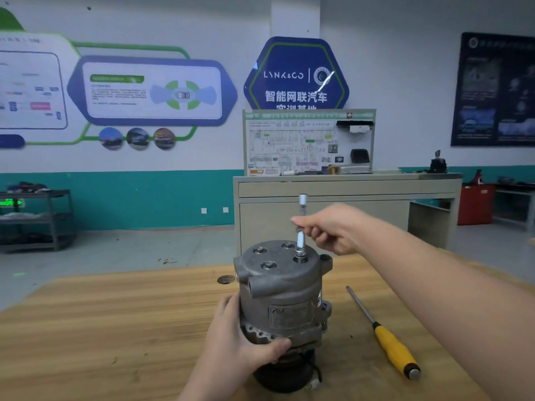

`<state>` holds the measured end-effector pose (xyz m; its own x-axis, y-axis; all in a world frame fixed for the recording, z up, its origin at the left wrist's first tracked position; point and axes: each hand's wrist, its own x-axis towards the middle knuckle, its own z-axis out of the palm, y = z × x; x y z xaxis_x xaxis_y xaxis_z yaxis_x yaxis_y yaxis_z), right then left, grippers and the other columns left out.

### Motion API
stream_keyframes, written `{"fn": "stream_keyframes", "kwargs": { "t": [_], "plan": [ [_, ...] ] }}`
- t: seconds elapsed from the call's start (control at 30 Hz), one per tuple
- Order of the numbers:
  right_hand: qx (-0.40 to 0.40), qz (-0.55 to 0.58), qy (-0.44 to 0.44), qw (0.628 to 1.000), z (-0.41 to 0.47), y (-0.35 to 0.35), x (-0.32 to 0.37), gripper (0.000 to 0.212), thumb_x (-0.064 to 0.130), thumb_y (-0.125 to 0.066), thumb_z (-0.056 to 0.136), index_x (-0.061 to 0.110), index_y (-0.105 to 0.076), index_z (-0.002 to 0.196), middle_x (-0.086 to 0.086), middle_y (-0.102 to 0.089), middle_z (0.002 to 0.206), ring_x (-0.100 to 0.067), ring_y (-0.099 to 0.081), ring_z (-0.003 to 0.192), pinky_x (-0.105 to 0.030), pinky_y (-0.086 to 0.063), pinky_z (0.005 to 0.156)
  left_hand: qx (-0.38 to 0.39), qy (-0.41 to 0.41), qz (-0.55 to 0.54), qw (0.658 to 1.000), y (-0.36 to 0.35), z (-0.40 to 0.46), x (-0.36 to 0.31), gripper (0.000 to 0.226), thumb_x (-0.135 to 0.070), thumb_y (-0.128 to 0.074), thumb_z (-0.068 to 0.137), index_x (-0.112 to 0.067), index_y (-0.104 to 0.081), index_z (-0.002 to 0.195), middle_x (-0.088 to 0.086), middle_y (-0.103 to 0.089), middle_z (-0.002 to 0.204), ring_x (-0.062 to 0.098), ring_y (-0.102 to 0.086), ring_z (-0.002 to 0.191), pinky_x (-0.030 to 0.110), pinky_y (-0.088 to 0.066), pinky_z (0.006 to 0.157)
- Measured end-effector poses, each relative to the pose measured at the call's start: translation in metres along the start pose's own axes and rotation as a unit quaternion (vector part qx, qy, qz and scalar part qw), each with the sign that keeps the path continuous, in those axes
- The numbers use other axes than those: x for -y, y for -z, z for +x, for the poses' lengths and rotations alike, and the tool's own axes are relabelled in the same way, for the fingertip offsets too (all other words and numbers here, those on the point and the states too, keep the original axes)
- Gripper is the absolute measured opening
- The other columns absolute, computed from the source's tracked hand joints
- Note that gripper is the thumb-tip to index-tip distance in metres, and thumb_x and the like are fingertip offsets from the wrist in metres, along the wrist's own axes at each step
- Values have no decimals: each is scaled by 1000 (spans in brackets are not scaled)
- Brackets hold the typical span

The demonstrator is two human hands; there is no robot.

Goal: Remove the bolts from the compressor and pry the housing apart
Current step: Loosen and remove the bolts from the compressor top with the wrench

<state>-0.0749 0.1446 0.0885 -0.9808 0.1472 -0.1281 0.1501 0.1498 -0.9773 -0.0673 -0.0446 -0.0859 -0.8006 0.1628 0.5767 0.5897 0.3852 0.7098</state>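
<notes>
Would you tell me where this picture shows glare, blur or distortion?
Head view: glare streaks the blue sign; the wall posters are soft and bowed by the wide lens; the compressor and screwdriver are fairly sharp.

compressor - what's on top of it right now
Three bolts sit seated in the compressor cap. At the fourth hole a socket extension stands upright on a bolt, pinched by the right hand. Whether that bolt is loose cannot be told.
</notes>
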Motion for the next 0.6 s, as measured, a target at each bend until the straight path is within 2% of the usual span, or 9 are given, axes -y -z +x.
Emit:
{"fn": "stream_keyframes", "kwargs": {
  "t": [0.07, 0.17, 0.23, 0.3, 0.33, 0.4, 0.43, 0.5, 0.6],
  "plan": [
    [-21, -170, 38, 985, -1, -16, 13, 23, 27, -70, 86, 7, -64, 76, 5, -46, 43, -5, -36, 38, -14, -28, 35, -2, 3, 6, 1000, 0, -1, 0, 89, -70, -78, 36, -42, -52, 116, -19, -50, 112, -8, -51, 105, 8, -40, 83],
    [-34, -388, 174, 904, -17, -43, 24, 28, 31, -69, 87, 6, -64, 76, -1, -53, 57, -14, -46, 49, -20, -35, 42, -2, 2, 8, 1000, -1, -3, -2, 91, -70, -78, 38, -38, -53, 119, -19, -50, 111, -11, -48, 106, 7, -39, 83],
    [-63, -474, 265, 837, -32, -55, 17, 24, 31, -70, 85, 7, -69, 85, -5, -61, 71, -18, -54, 64, -23, -40, 51, -4, -4, 8, 1000, -1, -3, -3, 92, -69, -78, 38, -39, -51, 121, -18, -50, 113, -15, -45, 107, 4, -37, 84],
    [-82, -484, 355, 796, -50, -58, -6, 10, 25, -66, 85, 16, -69, 84, -3, -64, 80, -19, -56, 74, -26, -43, 61, -8, -9, 12, 1000, -1, -3, -4, 93, -68, -76, 38, -37, -51, 122, -16, -50, 113, -18, -42, 108, 1, -34, 85],
    [-98, -463, 404, 783, -58, -56, -21, 8, 27, -64, 84, 22, -63, 78, 1, -62, 77, -19, -57, 74, -29, -46, 63, -7, -9, 14, 1000, 0, -3, -5, 94, -68, -76, 38, -37, -50, 123, -15, -50, 114, -18, -42, 108, 1, -34, 85],
    [-136, -385, 482, 775, -70, -45, -49, 26, 43, -63, 82, 23, -53, 70, 8, -54, 60, -9, -52, 60, -29, -44, 56, 11, -6, -4, 1000, 1, -3, -7, 94, -65, -79, 41, -37, -49, 126, -15, -51, 118, -14, -44, 112, 7, -37, 92],
    [-145, -322, 494, 794, -72, -36, -60, 34, 53, -60, 80, 22, -52, 67, 10, -50, 53, -5, -47, 53, -23, -39, 51, 16, -6, -15, 1000, 1, -4, -7, 94, -63, -81, 42, -36, -49, 127, -14, -52, 119, -12, -46, 113, 10, -39, 94],
    [-122, -131, 464, 868, -76, -16, -73, 43, 63, -56, 79, 23, -60, 65, 10, -50, 49, -1, -44, 45, -13, -34, 45, 9, -5, -12, 1000, 1, -4, -7, 93, -65, -80, 40, -34, -52, 123, -13, -52, 114, -15, -46, 108, 5, -37, 90],
    [-45, 165, 324, 931, -65, 6, -81, 37, 51, -61, 81, 17, -73, 69, 1, -54, 50, -9, -45, 37, -17, -31, 35, 5, -1, -2, 1000, 0, -4, -7, 91, -67, -78, 38, -34, -52, 119, -15, -50, 112, -20, -43, 105, -2, -34, 81]
  ]
}}
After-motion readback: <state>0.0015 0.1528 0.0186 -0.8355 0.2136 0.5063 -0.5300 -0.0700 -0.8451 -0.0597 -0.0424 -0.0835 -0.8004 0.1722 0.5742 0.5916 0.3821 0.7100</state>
